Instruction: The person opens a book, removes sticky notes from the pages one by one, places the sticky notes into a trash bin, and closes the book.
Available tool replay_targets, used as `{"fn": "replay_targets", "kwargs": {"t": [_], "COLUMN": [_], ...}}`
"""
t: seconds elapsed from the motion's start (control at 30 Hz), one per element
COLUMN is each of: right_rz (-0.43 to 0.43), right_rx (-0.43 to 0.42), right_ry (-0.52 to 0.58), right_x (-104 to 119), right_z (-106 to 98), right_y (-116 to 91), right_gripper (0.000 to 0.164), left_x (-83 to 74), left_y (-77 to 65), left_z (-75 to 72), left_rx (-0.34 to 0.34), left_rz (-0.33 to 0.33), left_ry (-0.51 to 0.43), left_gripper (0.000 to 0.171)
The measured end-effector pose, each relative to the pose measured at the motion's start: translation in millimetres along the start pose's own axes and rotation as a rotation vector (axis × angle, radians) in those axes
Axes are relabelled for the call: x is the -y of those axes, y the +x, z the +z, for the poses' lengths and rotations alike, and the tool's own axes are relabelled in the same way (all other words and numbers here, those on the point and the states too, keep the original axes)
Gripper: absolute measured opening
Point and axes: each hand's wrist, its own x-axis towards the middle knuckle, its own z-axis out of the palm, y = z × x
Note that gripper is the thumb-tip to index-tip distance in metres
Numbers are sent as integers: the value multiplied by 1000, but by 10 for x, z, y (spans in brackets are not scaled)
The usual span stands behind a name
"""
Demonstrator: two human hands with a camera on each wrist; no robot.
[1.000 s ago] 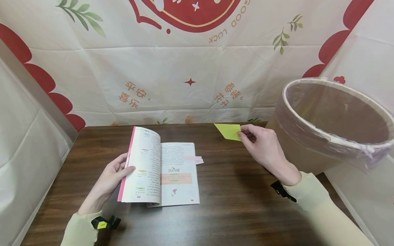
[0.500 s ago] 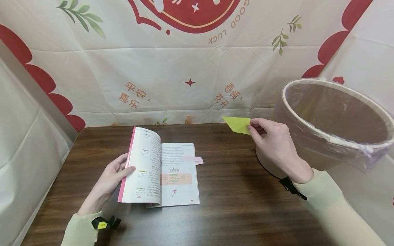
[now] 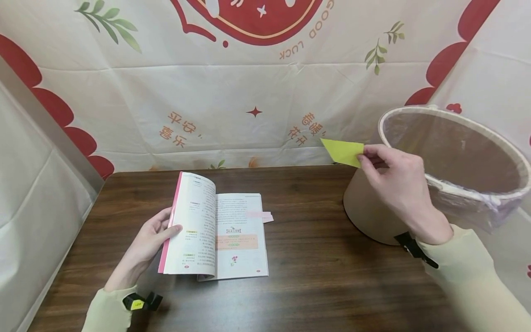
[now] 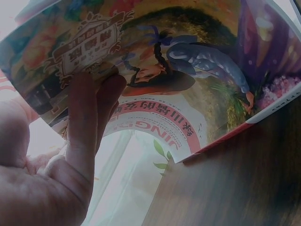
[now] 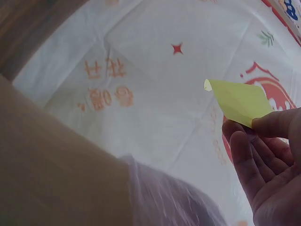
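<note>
An open book (image 3: 240, 221) lies on the table, its left part raised and curved. My left hand (image 3: 147, 240) grips that left edge, thumb on the page and fingers behind. In the left wrist view, fingers press the illustrated cover (image 4: 188, 61). Pink page tabs (image 3: 267, 216) stick out from the right page. My right hand (image 3: 394, 180) pinches a yellow-green sticky note (image 3: 342, 152) between thumb and fingers, in the air beside the bin's near-left rim. The right wrist view shows the note (image 5: 240, 99) with one corner curled.
A beige bin (image 3: 369, 207) with a clear plastic liner (image 3: 460, 193) stands at the table's right side. The dark wooden table (image 3: 298, 286) reaches back to a printed white cloth (image 3: 232, 92) hanging behind it.
My right hand has moved right and upward with the sticky note, from over the table to beside the bin's rim. The left hand and book stay as they were.
</note>
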Motion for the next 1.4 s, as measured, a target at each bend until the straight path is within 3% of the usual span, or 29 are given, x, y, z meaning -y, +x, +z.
{"fn": "replay_targets", "kwargs": {"t": [0.27, 0.63, 0.87, 1.07, 1.4], "right_rz": [49, 53, 44, 86, 206], "right_rx": [-50, -113, -97, -98, 29], "right_ry": [-8, -45, -106, -135, -224], "right_x": [-86, -111, -206, -314, -447], "right_z": [-236, -481, -622, -742, -913], "right_y": [64, 104, 108, 115, 90], "right_gripper": [15, 14, 17, 19, 27], "left_x": [-2, -4, 3, 4, 4], "left_y": [3, 5, -1, -1, 1], "left_z": [0, 3, -1, 2, 2], "left_rx": [3, 9, 20, 21, 15], "left_rz": [4, 10, 21, 23, 20], "left_ry": [5, 7, 3, 1, 11], "left_gripper": [64, 63, 61, 61, 61]}}
